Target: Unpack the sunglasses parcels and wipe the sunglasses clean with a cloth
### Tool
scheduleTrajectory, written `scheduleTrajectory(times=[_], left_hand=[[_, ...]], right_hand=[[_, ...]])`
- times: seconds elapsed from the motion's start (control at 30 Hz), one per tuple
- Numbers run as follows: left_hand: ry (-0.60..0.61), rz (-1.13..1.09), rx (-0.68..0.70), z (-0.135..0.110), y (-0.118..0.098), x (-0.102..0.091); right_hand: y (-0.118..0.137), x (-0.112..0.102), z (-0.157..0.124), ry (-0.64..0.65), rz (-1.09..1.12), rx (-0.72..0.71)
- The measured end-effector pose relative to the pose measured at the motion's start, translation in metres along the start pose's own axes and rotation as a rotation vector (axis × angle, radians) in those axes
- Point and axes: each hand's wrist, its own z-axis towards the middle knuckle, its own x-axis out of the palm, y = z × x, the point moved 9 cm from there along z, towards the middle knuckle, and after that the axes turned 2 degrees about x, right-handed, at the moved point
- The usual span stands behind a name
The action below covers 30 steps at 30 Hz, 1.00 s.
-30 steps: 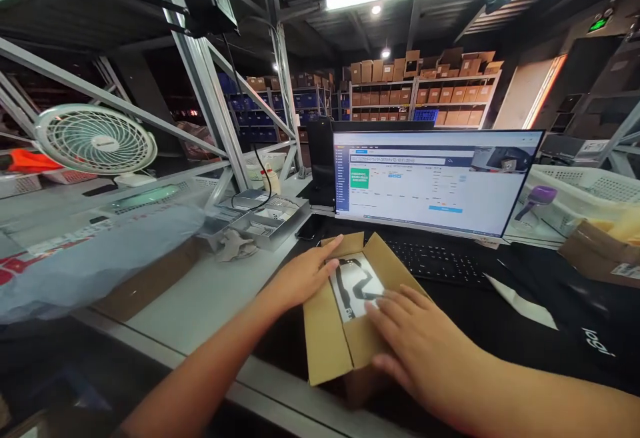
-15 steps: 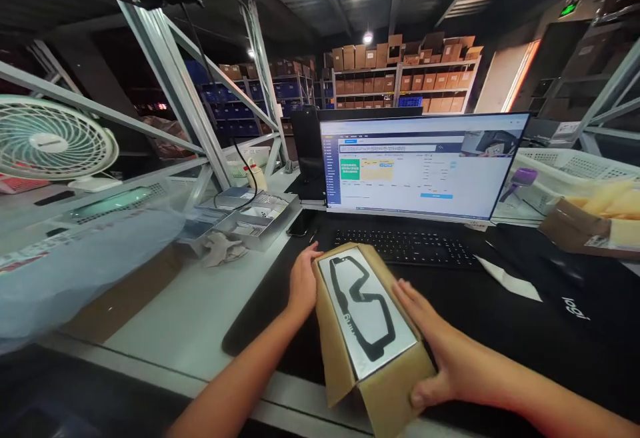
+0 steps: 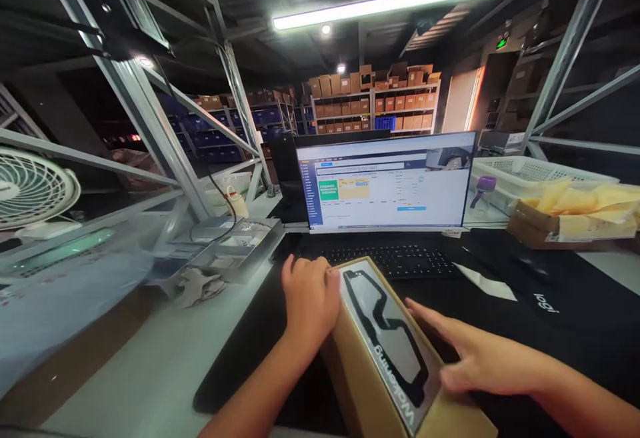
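Apparently in hand: steadying the carton (image 3: 356, 381), box (image 3: 400, 348) inside.
Carton: just before the keyboard (image 3: 400, 262), over the mat (image 3: 255, 351).
Left hand (image 3: 311, 298): fingers grasping its far left edge.
Right hand (image 3: 475, 357): fingers spread along its right side.
Next move: likely calls for even support.

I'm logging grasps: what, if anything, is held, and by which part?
The box: the left hand holds its left edge near the far end. The right hand is at its right side; its grip is unclear.
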Motion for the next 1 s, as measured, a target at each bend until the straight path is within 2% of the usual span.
scheduleTrajectory(times=[0.07, 0.13, 0.2, 0.27, 0.3, 0.37, 0.4, 0.43, 0.5, 0.53, 0.57, 0.63, 0.7, 0.8, 0.83, 0.9, 1.0], left_hand=[[0.042, 0.231, 0.152, 0.009, -0.043, 0.001], [0.048, 0.379, 0.232, 0.015, -0.076, 0.004], [0.059, 0.406, 0.268, 0.018, -0.095, 0.007], [0.096, 0.313, 0.315, 0.013, -0.099, 0.013], [0.122, 0.232, 0.346, 0.007, -0.096, 0.016], [0.160, 0.039, 0.367, -0.011, -0.076, 0.024], [0.173, -0.052, 0.332, -0.020, -0.059, 0.029], [0.167, -0.144, 0.216, -0.028, -0.034, 0.033], [0.334, -0.433, -0.044, -0.046, 0.008, 0.058], [0.469, -0.610, -0.133, -0.055, 0.017, 0.071], [0.605, -0.761, -0.175, -0.062, 0.016, 0.078], [0.760, -0.931, -0.153, -0.062, 0.001, 0.070], [0.733, -0.869, -0.075, -0.047, -0.014, 0.044], [0.675, -0.599, 0.011, -0.029, -0.031, 0.013], [0.653, -0.537, 0.029, -0.025, -0.035, 0.006], [0.614, -0.465, 0.070, -0.016, -0.043, -0.004], [0.634, -0.316, 0.191, -0.003, -0.061, -0.011]], right_hand=[[0.006, -0.006, -0.004, -0.090, 0.029, 0.073], [0.017, -0.003, -0.001, -0.137, -0.002, 0.093], [0.023, 0.002, 0.004, -0.150, -0.021, 0.101], [0.015, 0.002, 0.005, -0.192, 0.061, 0.104], [0.008, 0.001, 0.005, -0.218, 0.145, 0.084], [-0.007, -0.003, 0.001, -0.277, 0.361, -0.009], [-0.014, -0.006, -0.002, -0.302, 0.470, -0.070], [-0.020, -0.008, -0.005, -0.323, 0.566, -0.129], [-0.026, -0.011, -0.007, -0.354, 0.704, -0.221], [-0.025, -0.010, -0.006, -0.357, 0.742, -0.259], [-0.020, -0.008, -0.003, -0.336, 0.752, -0.299], [-0.004, 0.004, 0.006, -0.257, 0.708, -0.388], [0.011, 0.020, 0.016, -0.167, 0.627, -0.461], [0.016, 0.041, 0.031, -0.093, 0.515, -0.505], [0.014, 0.043, 0.035, -0.114, 0.434, -0.514], [0.005, 0.037, 0.038, -0.237, 0.205, -0.510], [-0.017, 0.004, 0.031, -0.491, -0.054, -0.438]])
